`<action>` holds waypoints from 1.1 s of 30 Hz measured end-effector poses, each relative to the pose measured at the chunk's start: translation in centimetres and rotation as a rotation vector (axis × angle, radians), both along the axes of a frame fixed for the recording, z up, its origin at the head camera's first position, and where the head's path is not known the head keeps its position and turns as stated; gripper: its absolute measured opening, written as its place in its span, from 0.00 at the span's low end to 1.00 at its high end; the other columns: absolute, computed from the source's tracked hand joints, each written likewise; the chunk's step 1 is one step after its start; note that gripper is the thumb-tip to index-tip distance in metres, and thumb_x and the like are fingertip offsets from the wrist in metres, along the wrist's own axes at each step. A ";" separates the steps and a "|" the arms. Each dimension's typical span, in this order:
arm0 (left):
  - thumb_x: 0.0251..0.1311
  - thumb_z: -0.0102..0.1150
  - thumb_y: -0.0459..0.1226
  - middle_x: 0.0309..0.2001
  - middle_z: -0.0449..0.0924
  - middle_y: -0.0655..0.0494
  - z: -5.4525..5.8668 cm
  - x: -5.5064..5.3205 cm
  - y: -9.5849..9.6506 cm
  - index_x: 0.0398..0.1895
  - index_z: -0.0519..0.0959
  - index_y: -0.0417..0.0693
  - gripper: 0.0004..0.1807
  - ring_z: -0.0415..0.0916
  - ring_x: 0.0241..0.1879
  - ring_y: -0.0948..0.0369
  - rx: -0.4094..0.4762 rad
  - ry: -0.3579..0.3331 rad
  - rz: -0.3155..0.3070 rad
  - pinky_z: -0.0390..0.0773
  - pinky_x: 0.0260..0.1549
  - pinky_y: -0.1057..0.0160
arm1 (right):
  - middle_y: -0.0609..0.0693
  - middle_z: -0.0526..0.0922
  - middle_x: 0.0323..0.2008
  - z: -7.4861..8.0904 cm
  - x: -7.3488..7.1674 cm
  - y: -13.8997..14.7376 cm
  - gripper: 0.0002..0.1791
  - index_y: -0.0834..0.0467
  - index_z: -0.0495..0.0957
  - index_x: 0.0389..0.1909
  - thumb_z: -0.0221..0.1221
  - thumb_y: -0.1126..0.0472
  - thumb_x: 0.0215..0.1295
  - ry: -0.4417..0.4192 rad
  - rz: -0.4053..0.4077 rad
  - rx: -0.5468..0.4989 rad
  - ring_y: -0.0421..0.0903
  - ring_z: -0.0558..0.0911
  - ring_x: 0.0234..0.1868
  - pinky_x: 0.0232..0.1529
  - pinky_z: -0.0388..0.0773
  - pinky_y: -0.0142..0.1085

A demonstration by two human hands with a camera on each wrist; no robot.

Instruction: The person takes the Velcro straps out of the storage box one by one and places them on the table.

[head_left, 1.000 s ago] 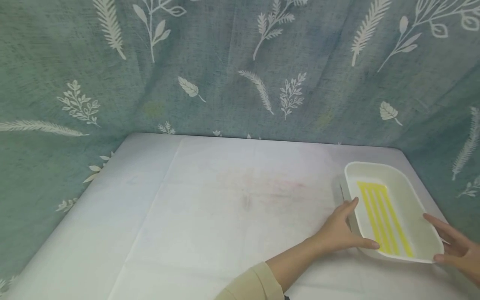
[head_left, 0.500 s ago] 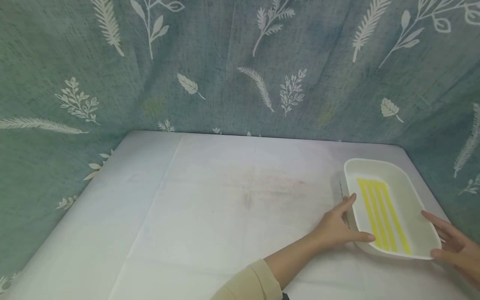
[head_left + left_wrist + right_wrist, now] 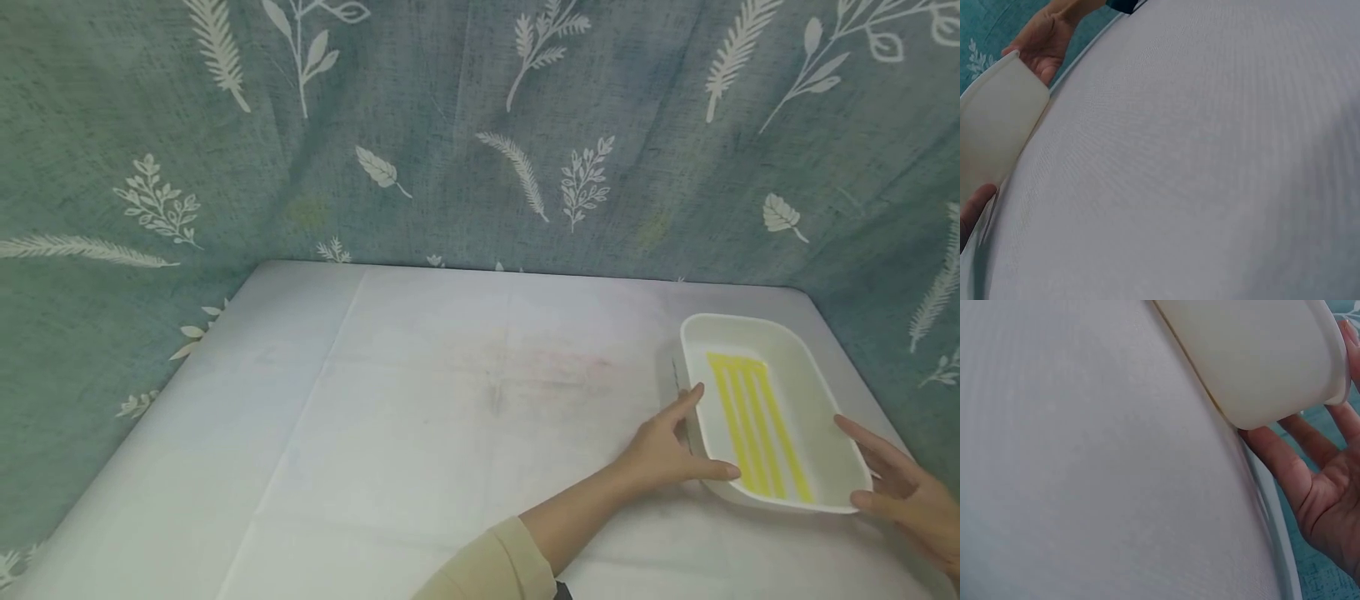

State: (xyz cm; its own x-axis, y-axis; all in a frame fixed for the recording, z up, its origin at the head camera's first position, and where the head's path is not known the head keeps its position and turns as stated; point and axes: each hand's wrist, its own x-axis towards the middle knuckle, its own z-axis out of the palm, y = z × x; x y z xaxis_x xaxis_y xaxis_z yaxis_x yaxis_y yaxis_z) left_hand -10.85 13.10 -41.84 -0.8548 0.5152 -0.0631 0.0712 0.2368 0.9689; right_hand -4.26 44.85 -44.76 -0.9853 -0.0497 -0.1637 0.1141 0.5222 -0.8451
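A white rectangular basin (image 3: 813, 425) with rounded corners and yellow stripes (image 3: 757, 425) along its inner floor is at the right side of the table. My left hand (image 3: 660, 450) grips its left side, thumb over the near left rim and fingers spread along the wall. At the near right corner, my right hand (image 3: 903, 492) holds the rim, with its thumb in front and a finger farther up the side. The right wrist view shows the basin's smooth outer wall (image 3: 1260, 356) low over the cloth, with fingers of the right hand (image 3: 1329, 494) under its edge.
A white cloth with faint stains covers the table (image 3: 420, 433). Behind it hangs a blue-green curtain (image 3: 450, 167) with a white leaf print, which also runs down both sides. The table's right edge (image 3: 855, 358) passes close beside the basin.
Both hands have shifted the basin slightly to the left, keeping their hold on it. The head view has tilted a little.
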 end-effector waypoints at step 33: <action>0.38 0.78 0.44 0.67 0.64 0.64 -0.2 -1.4 -3.6 0.69 0.58 0.77 0.52 0.58 0.67 0.68 -0.020 -0.030 0.041 0.63 0.61 0.64 | 0.28 0.45 0.70 0.3 -1.1 -4.0 0.45 0.38 0.39 0.74 0.52 0.69 0.68 -0.009 0.043 -0.193 0.17 0.59 0.56 0.43 0.66 0.16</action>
